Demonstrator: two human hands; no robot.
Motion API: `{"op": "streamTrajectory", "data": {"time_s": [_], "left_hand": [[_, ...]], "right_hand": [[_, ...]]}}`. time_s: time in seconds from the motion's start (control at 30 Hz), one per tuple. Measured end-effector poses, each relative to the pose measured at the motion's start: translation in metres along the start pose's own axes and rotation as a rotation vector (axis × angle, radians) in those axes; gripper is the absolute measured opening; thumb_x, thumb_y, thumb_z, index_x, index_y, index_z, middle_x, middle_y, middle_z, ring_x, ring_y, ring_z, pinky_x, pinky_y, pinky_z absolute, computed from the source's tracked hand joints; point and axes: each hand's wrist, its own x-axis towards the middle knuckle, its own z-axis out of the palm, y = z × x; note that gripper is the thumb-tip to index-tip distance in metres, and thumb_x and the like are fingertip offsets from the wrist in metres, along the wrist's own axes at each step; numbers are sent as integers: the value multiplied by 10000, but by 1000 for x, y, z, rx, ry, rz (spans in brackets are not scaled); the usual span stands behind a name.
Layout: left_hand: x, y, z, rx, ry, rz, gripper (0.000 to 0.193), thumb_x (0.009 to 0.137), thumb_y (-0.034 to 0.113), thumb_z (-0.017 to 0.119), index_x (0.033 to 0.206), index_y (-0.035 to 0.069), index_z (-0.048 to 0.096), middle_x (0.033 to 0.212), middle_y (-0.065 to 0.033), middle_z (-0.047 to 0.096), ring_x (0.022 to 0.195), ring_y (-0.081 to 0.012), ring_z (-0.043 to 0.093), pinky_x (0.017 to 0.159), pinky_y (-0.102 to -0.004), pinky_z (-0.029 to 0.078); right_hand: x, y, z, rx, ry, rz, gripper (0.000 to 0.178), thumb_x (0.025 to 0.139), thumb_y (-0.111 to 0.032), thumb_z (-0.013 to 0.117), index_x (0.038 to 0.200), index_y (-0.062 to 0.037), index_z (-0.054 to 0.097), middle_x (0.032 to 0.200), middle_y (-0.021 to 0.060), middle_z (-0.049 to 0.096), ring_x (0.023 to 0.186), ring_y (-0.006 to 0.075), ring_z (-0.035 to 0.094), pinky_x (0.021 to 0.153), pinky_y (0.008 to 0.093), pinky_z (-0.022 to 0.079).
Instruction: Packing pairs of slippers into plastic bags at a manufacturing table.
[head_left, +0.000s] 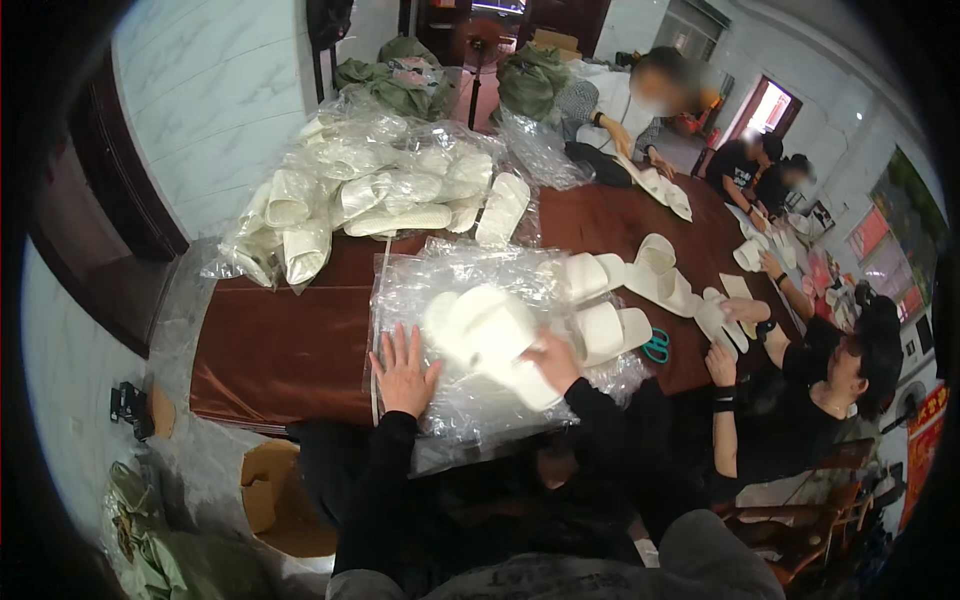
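Note:
My right hand (555,362) is closed on a pair of white slippers (487,322), blurred by motion, above a stack of clear plastic bags (470,395). At the stack's left edge, my left hand (403,370) lies flat with fingers spread, holding nothing. To the right of the bags sit two more pairs of white slippers, a nearer pair (608,333) and a farther pair (592,275). Beside the nearer pair lie teal-handled scissors (656,345).
A heap of bagged white slippers (370,185) covers the back left of the brown-covered table (275,350). Co-workers handle slippers at the right (722,325) and far side (660,190). An open cardboard box (285,500) stands on the floor at lower left.

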Motion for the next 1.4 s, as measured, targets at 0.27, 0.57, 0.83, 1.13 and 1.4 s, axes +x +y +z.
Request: {"op": "streamTrajectory", "data": {"time_s": [0.27, 0.57, 0.83, 1.13, 1.4], "left_hand": [[-4, -6, -1, 64, -37, -38, 743, 888, 532, 512, 1467, 108, 322, 1532, -149, 267, 1442, -349, 152, 1130, -597, 83], [5, 3, -3, 138, -103, -34, 731, 913, 523, 480, 1482, 108, 286, 1550, -132, 234, 1448, -333, 146, 1134, -581, 101], [8, 7, 2, 158, -112, -20, 720, 901, 506, 515, 1463, 101, 319, 1549, -120, 242, 1452, -319, 139, 1136, -572, 108], [2, 1, 3, 161, -94, -21, 706, 900, 509, 512, 1446, 92, 347, 1551, -125, 233, 1448, -334, 142, 1131, -579, 119], [5, 0, 0, 137, -86, -27, 705, 891, 505, 526, 1441, 94, 363, 1548, -132, 240, 1447, -338, 142, 1132, -581, 106]], "right_hand": [[38, -4, -135, 461, 147, -3, 313, 850, -165, 681, 1087, 23, 598, 949, 106, 680, 786, 229, 658, 700, 326, 508], [48, 68, -311, 481, 449, 374, 315, 915, -245, 635, 1139, -28, 590, 1025, 57, 662, 893, 195, 650, 777, 348, 534], [53, 145, -238, -373, 387, 172, 252, 911, -276, 585, 955, -45, 674, 783, 27, 635, 685, 102, 594, 562, 257, 452], [74, 96, -130, 72, 80, 85, 344, 787, -272, 710, 1010, -13, 677, 1011, 86, 687, 951, 193, 632, 844, 288, 477], [94, -33, -262, 516, 145, 150, 234, 891, -126, 630, 1099, -23, 653, 1021, 39, 661, 917, 123, 619, 819, 267, 495]]}}
